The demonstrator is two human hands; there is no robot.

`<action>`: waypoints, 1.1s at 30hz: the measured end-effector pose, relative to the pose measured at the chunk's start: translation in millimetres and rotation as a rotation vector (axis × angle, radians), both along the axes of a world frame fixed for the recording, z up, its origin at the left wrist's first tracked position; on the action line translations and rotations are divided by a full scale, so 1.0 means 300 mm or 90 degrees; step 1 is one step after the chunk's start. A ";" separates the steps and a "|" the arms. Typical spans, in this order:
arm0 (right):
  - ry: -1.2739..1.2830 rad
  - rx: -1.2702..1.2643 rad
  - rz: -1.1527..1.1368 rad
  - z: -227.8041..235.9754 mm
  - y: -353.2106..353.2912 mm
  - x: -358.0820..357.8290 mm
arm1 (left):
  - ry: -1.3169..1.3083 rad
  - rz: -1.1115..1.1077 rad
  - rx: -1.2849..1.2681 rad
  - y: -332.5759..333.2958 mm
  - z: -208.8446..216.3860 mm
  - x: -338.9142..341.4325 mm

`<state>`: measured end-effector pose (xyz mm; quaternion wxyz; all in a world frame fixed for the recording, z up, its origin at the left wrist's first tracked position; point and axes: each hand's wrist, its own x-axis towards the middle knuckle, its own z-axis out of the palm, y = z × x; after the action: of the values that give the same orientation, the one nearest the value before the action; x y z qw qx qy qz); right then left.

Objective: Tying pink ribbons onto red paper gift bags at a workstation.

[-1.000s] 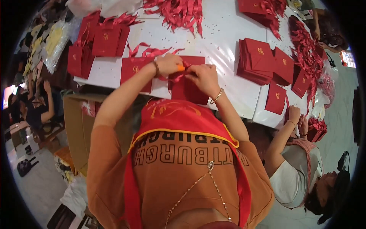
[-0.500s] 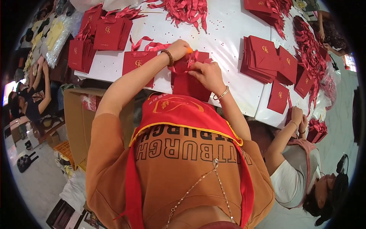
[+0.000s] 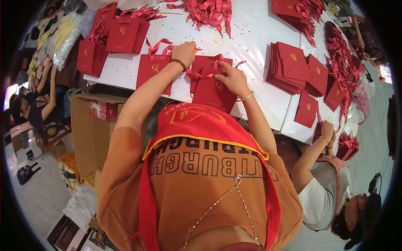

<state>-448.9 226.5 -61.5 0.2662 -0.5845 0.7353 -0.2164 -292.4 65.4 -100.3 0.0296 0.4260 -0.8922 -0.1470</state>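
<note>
On the table's near edge lies a dark red paper gift bag [image 3: 215, 97] with a gold emblem. More red card or bag shows behind it. A shiny red ribbon [image 3: 200, 75] crosses the bag's top between my hands. Beyond the ribbon, my left hand [image 3: 184, 54] is closed around a small orange-ended object [image 3: 195, 52], mostly hidden by the fingers. My right hand [image 3: 234, 79] rests over the bag's upper right, thumb and forefinger apart, fingertips by the ribbon. Another red bag [image 3: 147, 72] with a ribbon handle lies under my left forearm.
Stacks of red bags stand at the back left [image 3: 127, 35] and on the right [image 3: 289, 62]. Loose ribbons [image 3: 209, 14] heap at the far middle. An open cardboard box [image 3: 86, 138] is below the table's left. A co-worker's hands [image 3: 326, 133] are at the right edge.
My left hand has moved left, away from the bag's top. My right fingers have spread, and the near bag's gold emblem now shows.
</note>
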 end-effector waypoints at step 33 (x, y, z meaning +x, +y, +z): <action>0.193 -0.073 -0.013 0.046 0.031 0.048 | 0.788 0.078 0.619 0.093 0.176 0.076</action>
<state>-434.5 235.9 -47.7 0.1167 -0.6173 0.7593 -0.1699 -269.7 93.5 -47.6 0.3395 0.2803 -0.5241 -0.7290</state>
